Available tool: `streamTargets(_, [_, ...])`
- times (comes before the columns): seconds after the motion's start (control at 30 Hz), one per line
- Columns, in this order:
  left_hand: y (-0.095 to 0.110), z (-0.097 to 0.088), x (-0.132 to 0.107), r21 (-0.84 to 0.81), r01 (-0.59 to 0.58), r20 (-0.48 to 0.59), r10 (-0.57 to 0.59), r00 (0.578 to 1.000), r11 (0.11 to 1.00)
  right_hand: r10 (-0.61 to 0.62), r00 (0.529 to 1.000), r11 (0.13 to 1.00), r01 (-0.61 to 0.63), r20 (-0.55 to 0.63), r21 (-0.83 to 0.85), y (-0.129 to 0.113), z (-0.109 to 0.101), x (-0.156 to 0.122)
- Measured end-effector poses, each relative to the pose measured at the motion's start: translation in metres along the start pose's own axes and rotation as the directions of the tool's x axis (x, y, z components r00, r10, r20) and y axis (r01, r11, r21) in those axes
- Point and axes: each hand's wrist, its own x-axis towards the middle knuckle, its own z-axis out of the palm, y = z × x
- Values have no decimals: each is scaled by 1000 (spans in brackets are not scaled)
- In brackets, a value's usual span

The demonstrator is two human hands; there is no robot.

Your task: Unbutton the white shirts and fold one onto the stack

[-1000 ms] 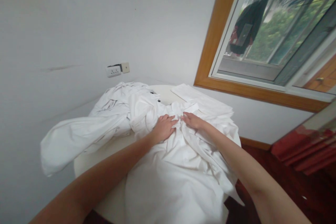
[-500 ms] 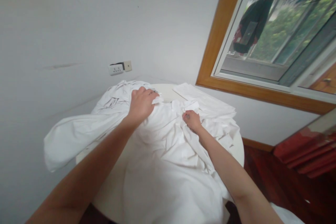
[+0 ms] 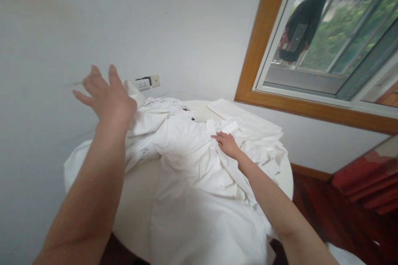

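Note:
A white shirt [image 3: 199,198] lies spread and wrinkled over a round table, its collar [image 3: 230,126] near the far side. My left hand [image 3: 110,95] is raised at the left in front of the wall, fingers spread. White cloth [image 3: 134,92] rises just behind its wrist; whether they touch I cannot tell. My right hand [image 3: 226,144] rests on the shirt just below the collar, with its index finger stretched out over the cloth. Part of the shirt's left side is hidden behind my left forearm.
Folded white cloth [image 3: 245,118] lies at the table's far right. The cream table [image 3: 139,203] stands close to the wall, below a power socket [image 3: 142,85]. A wood-framed window [image 3: 258,45] is at the right, and a red curtain [image 3: 367,186] hangs beyond the dark floor.
My left hand has left the cloth near the collar and moved up and left, its fingers spreading. White cloth has risen beside it. My right hand stays in place with its fingers loosened.

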Motion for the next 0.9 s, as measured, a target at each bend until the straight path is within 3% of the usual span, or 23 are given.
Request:
streamTargets(0.07, [9,-7,-5,-61,65,-41,-68,997,996,21,999,999,-22,24,35,3,2,0])
streamTargets(0.1, [16,-9,-10,-89,45,-78,-52,996,995,27,999,998,-28,30,50,4,2,0])
streamTargets(0.17, [37,-10,-24,-123,-76,-138,59,989,990,29,999,996,-32,34,80,5,2,0])
streamTargets(0.23, [59,-1,-43,-129,-279,-131,263,956,951,24,999,994,-28,39,108,5,1,-1])
streamTargets(0.33, [81,36,-72,-199,-496,86,519,850,845,22,998,991,-29,55,133,3,-2,-2])
streamTargets(0.4, [86,72,-87,-252,-587,274,638,719,769,15,997,991,-24,70,132,1,-3,-2])
streamTargets(0.53, [87,134,-100,-271,-652,451,692,564,708,-6,996,994,-4,87,110,-1,-4,-4])
streamTargets(0.7, [96,172,-98,-189,-667,529,647,550,721,7,996,998,-13,92,64,-4,-4,-5])
streamTargets(0.9, [98,189,-94,-191,-696,536,668,517,692,9,997,999,-13,80,50,-3,-2,-10])
